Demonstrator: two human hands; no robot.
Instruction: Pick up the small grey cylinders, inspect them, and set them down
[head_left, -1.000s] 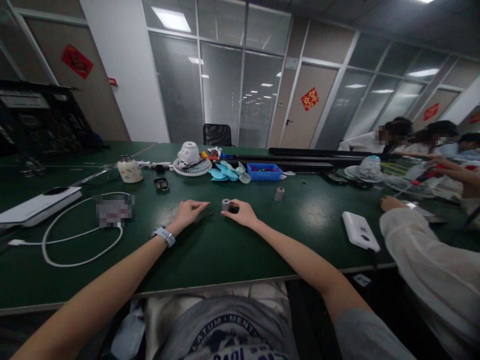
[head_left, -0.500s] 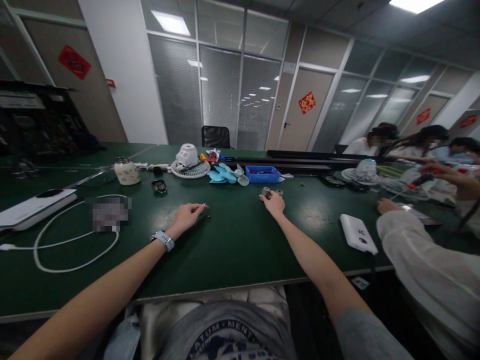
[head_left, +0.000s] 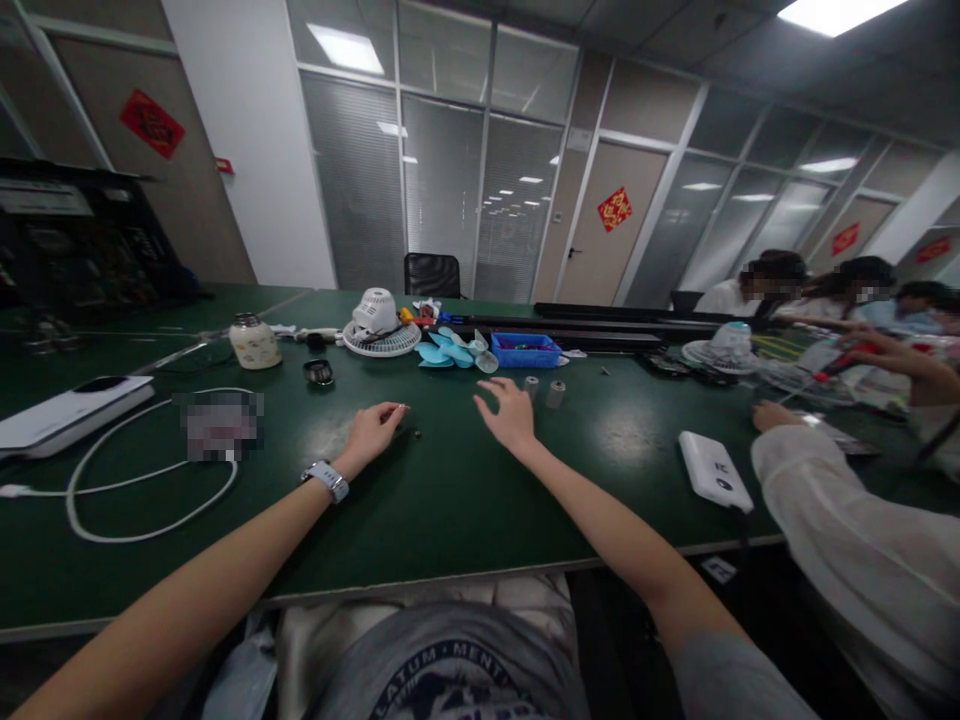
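Observation:
My left hand, with a watch on its wrist, hovers over or rests on the green table, its fingers pinched together. What they hold, if anything, is too small to name. A tiny dark part lies just right of those fingertips. My right hand is open, thumb and fingers apart and holding nothing. Two small grey metal cylinders stand upright beside it: the nearer cylinder is partly behind my fingers, the other cylinder a little to the right.
Along the back lie a white fan housing, light-blue fan blades and a blue bin of small parts. A bottle, dark ring-shaped object and white cable are left. Rightward are a white power bank and a co-worker's sleeve.
My right hand has let go of the grey cylinder, opened and moved left; both cylinders now stand on the table. My left hand has barely moved.

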